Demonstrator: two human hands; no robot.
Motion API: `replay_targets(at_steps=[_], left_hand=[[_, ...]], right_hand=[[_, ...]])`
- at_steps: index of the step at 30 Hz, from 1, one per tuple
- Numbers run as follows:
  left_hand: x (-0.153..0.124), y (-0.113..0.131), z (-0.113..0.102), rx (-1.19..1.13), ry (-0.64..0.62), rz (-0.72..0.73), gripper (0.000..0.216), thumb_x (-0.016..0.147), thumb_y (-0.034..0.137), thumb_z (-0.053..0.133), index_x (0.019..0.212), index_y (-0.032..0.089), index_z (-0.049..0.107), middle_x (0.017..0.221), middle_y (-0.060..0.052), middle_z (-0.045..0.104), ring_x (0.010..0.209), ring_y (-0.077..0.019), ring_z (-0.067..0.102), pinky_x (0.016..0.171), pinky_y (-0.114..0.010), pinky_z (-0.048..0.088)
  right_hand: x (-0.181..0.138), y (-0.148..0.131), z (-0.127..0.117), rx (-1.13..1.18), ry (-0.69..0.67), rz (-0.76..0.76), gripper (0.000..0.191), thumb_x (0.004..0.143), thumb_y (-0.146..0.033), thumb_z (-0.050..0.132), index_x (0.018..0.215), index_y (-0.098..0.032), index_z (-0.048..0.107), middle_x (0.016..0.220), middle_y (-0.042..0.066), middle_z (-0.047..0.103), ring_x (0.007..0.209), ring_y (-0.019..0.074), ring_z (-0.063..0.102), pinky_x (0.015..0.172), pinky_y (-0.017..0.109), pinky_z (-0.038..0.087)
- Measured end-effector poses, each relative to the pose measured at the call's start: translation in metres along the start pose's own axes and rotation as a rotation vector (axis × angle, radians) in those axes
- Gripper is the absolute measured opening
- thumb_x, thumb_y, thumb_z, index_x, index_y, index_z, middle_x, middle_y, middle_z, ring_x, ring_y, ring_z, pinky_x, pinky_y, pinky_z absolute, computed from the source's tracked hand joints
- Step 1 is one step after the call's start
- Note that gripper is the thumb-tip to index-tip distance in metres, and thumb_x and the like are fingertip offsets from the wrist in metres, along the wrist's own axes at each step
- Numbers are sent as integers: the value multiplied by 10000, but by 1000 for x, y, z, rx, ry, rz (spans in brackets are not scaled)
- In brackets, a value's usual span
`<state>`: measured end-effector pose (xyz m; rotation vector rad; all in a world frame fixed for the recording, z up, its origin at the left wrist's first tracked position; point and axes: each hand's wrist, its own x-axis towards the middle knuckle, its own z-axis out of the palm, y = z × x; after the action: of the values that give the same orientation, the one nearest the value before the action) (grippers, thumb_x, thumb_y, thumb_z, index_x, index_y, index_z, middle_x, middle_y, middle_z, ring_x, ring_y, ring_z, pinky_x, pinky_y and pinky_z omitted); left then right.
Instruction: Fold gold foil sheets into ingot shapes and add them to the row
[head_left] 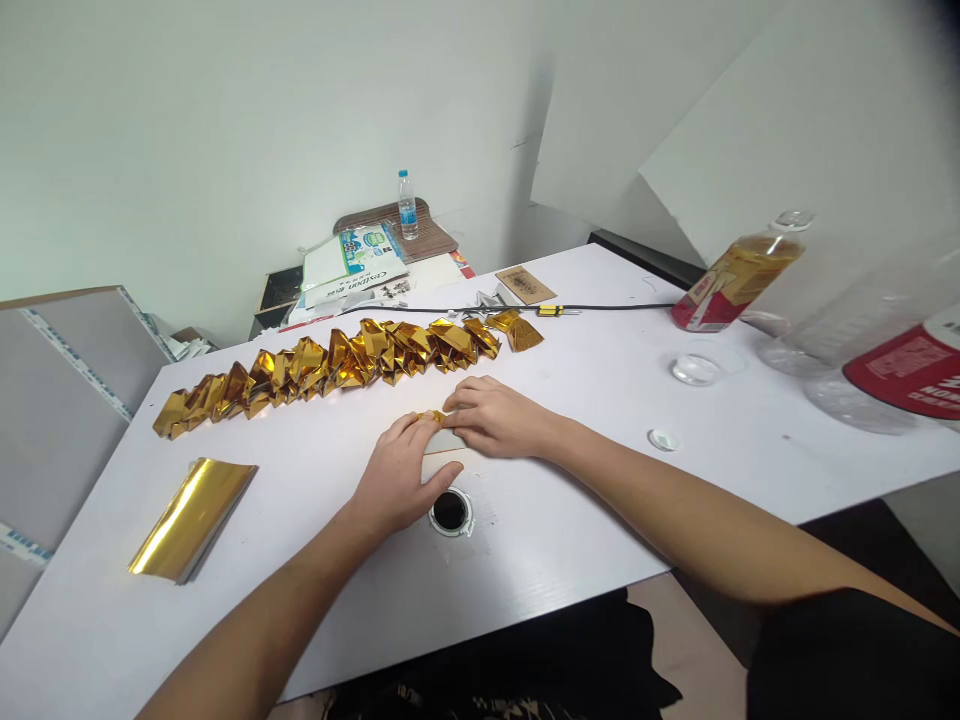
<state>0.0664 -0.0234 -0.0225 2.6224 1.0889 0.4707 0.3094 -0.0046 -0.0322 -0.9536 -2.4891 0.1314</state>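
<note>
Both my hands press on a small piece of gold foil paper (pixel 442 438) lying on the white table (pixel 570 420). My left hand (pixel 401 472) lies over its left side with fingers bent onto it. My right hand (pixel 495 415) covers its right side, fingertips pinching the gold edge. Most of the paper is hidden under the hands; its white underside shows between them. Behind the hands runs a long row of several folded gold foil pieces (pixel 337 365).
A stack of flat gold foil sheets (pixel 191 518) lies at the left front. A round cable hole (pixel 451 511) sits just before my hands. Bottles (pixel 731 275), a clear lid (pixel 695 370), a small cap (pixel 664 439) and a black cable (pixel 600 308) lie to the right and back.
</note>
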Motion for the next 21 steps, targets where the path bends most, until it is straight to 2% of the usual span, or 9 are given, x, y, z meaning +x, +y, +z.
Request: replay_targets(at_steps=[5, 12, 17, 21], left_hand=[[0, -2, 2, 44, -6, 23, 525, 1005, 504, 602, 1443, 214, 593, 1498, -120, 628, 1444, -359, 507, 1210, -580, 434], [5, -1, 1, 87, 20, 68, 401, 1039, 476, 559, 1327, 225, 682, 1438, -120, 663, 1372, -348, 564, 1162, -568, 488], [6, -1, -1, 115, -13, 67, 390, 1057, 447, 528, 1341, 217, 665, 1445, -123, 658, 1371, -330, 566, 1188, -552, 471], [4, -2, -2, 104, -22, 67, 378, 1064, 418, 510, 1372, 248, 649, 1470, -102, 644, 1396, -312, 553, 1202, -542, 462]], right_hand=[[0, 2, -2, -3, -15, -20, 361, 962, -185, 562, 1220, -246, 807, 1195, 112, 751, 1095, 295, 611, 942, 465, 472], [-3, 9, -5, 90, -24, 1, 339, 940, -200, 590, 1175, -259, 828, 1232, 103, 742, 1120, 286, 617, 989, 482, 490], [-7, 11, -14, 54, -52, -22, 304, 902, -204, 614, 1091, -251, 847, 1226, 85, 764, 1147, 309, 613, 970, 498, 493], [-8, 9, -14, 59, -23, -19, 295, 906, -207, 599, 1052, -249, 852, 1210, 79, 776, 1134, 296, 625, 965, 481, 499]])
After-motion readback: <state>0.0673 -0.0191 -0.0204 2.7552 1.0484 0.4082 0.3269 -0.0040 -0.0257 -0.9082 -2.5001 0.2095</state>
